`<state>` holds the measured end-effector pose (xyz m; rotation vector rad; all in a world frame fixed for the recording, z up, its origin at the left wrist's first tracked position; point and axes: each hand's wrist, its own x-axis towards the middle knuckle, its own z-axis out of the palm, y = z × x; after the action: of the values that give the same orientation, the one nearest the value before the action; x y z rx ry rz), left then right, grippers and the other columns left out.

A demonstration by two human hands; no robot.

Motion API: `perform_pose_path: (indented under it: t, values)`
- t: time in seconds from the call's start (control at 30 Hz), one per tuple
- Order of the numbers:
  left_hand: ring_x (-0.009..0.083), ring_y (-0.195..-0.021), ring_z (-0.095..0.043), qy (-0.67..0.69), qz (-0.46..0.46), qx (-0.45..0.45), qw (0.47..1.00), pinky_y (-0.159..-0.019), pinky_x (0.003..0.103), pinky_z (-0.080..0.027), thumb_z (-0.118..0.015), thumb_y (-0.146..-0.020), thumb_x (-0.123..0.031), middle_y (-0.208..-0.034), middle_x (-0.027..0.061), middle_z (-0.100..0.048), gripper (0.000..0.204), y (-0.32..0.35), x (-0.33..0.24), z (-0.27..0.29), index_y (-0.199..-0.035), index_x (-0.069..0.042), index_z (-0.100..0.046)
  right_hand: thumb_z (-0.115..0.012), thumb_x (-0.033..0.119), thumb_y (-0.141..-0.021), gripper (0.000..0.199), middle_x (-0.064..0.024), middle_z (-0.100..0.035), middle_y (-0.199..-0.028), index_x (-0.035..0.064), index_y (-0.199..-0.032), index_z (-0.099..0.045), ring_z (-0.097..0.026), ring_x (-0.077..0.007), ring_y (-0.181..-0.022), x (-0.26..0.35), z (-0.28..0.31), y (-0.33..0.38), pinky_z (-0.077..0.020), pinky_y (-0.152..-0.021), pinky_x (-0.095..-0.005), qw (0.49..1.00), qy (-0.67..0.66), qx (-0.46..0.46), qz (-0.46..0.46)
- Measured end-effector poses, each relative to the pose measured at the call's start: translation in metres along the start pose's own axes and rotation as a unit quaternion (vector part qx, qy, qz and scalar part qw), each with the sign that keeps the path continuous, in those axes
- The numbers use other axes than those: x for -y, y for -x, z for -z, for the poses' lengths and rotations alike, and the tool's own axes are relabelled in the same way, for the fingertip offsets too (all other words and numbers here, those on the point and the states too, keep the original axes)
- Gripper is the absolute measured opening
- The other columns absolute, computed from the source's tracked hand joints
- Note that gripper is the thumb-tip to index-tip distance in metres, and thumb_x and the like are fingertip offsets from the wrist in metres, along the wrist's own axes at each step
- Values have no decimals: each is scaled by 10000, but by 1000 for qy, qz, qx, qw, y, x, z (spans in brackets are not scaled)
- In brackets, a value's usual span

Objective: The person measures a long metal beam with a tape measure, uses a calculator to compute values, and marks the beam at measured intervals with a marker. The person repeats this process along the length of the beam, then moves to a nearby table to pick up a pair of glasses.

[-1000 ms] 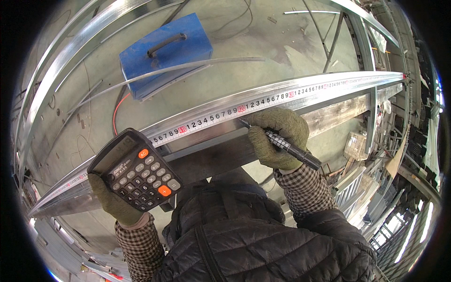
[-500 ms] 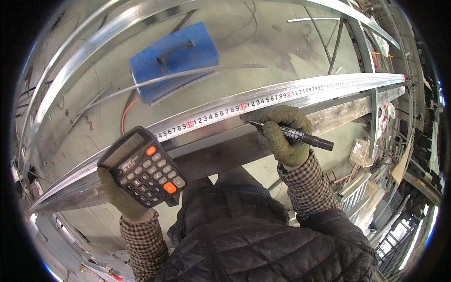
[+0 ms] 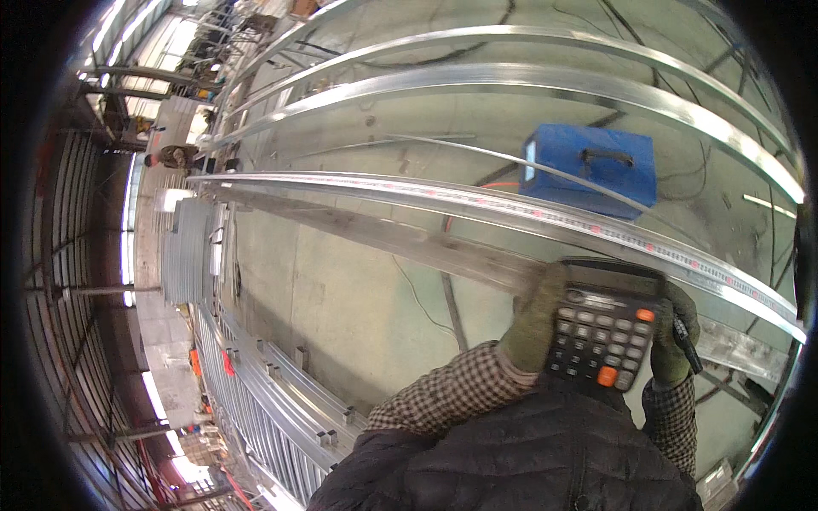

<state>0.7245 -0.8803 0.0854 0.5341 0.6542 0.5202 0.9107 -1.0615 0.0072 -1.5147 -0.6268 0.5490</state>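
Observation:
A black calculator (image 3: 605,336) with grey and orange keys is in my gloved left hand (image 3: 532,328), which grips its left side. My gloved right hand (image 3: 675,336) is at the calculator's right edge, closed on a black marker (image 3: 686,347) that slants downward. Part of the right hand's fingers is hidden behind the calculator. Beyond both hands, a tape measure (image 3: 503,207) is stretched along a long shiny metal bar. A duller, dark metal beam (image 3: 409,241) runs along the near side of it.
A blue box with a black handle (image 3: 588,166) stands on the floor past the bar. Long metal rails (image 3: 477,78) cross farther off. At lower left lies a stack of metal frames (image 3: 273,383). Another person (image 3: 177,157) is at the far left.
My view has swung left along the bar. The calculator has come together with my right hand, which was over the bar near the tape with the marker.

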Motion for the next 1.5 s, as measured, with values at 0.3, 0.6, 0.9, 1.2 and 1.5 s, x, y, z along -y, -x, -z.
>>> perform_pose_path:
  t: [0.3, 0.6, 0.9, 1.2, 1.5]
  values:
    - [106, -971, -740, 103, 93, 104, 985, -828, 264, -616, -505, -1173, -385, -1171, 53, -755, 405, 42, -27, 18, -1329, -50, -670, -653, 205, -1077, 298, -123, -745, -1072, -32, -1257, -677, -722, -202, -919, 4, -64, 48, -607, -810, -336, 996, -46, -26, -67]
    - [243, -1310, -648, 90, 95, 173, 976, -1147, 429, -528, -510, -1137, -381, -1409, 194, -660, 510, 50, -36, 52, -1473, -1, -558, -651, 253, -1082, 337, -118, -743, -1114, -26, -1272, -669, -722, -209, -975, 12, -108, 49, -609, -856, -349, 985, -125, -18, -115]
    - [294, -1321, -628, -66, -27, 158, 985, -1118, 429, -526, -483, -1137, -471, -1498, 195, -585, 643, 49, -43, 77, -1566, 8, -479, -649, 301, -1088, 378, -113, -742, -1156, -19, -1287, -661, -722, -217, -1031, 15, -147, 27, -611, -902, -363, 954, -234, 54, -181]
    - [244, -1270, -694, -80, -92, 40, 992, -1043, 368, -604, -422, -1164, -530, -1435, 168, -666, 639, 53, -85, 136, -1526, -14, -529, -647, 350, -1093, 419, -108, -741, -1198, -13, -1302, -653, -721, -224, -1088, 30, -230, -2, -613, -948, -376, 875, -354, 144, -296]
    - [237, -1147, -750, 173, -31, 24, 984, -951, 371, -661, -451, -1154, -536, -1356, 166, -709, 626, 73, -200, 224, -1470, -8, -565, -608, 408, -1100, 434, -91, -733, -1256, 41, -1329, -643, -733, -221, -1102, 25, -353, 19, -638, -967, -405, 913, -235, 159, -293]
